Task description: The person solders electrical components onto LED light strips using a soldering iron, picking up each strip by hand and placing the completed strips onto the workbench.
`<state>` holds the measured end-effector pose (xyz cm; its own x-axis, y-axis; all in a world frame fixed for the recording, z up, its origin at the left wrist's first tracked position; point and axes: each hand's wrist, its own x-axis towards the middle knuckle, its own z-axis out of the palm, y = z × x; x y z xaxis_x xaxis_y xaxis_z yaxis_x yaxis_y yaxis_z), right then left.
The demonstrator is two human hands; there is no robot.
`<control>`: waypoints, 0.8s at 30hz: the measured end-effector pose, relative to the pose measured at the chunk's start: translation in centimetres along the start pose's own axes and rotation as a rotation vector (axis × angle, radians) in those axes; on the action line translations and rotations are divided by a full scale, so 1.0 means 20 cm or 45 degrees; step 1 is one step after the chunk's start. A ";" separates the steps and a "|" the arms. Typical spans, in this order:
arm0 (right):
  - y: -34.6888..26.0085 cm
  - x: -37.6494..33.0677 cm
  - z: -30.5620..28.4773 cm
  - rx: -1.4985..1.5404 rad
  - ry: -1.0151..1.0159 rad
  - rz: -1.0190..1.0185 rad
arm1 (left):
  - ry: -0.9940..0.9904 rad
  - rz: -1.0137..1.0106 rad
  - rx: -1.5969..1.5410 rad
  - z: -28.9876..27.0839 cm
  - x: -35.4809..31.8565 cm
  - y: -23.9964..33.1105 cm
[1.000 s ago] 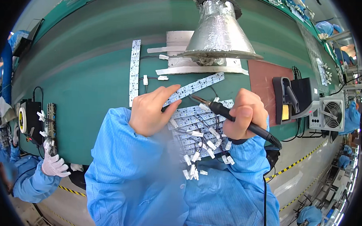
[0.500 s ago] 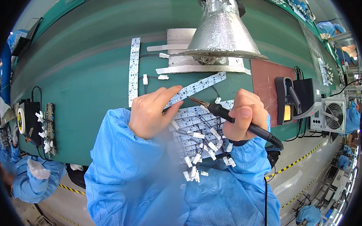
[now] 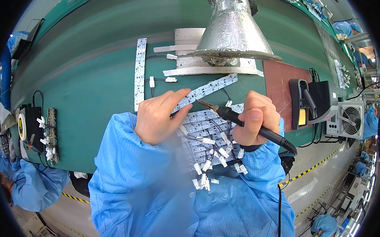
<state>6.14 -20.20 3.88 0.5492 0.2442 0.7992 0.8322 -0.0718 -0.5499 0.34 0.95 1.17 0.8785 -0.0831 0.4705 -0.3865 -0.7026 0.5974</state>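
Hood (image 3: 234,29) beyond strip (image 3: 209,90) in left hand (image 3: 157,117), connectors (image 3: 207,165) near soldering iron (image 3: 229,114) in right hand (image 3: 256,118)

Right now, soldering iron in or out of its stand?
Out: the right hand grips the soldering iron, clear of the stand farther right.

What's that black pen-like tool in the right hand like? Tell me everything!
The soldering iron has a black, plastic-looking handle, ribbed back end and thin metallic tip. The right hand grips it slanting, tip toward the picture's upper left, near the pale circuit strip; whether they touch is unclear.
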 end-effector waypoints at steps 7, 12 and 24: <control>0.00 0.00 0.00 0.000 -0.010 0.027 | -0.011 0.007 0.002 0.00 -0.01 -0.01; 0.01 -0.03 -0.09 -0.015 0.224 0.229 | -0.079 -0.041 0.044 -0.02 -0.01 0.01; 0.12 -0.01 -0.12 -0.067 0.345 0.266 | -0.027 -0.073 -0.021 0.00 -0.01 0.00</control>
<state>8.08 -22.70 2.94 0.7027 -0.0459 0.7100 0.6986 -0.1443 -0.7008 0.15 1.05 1.06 0.9051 -0.0582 0.4211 -0.3395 -0.6952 0.6335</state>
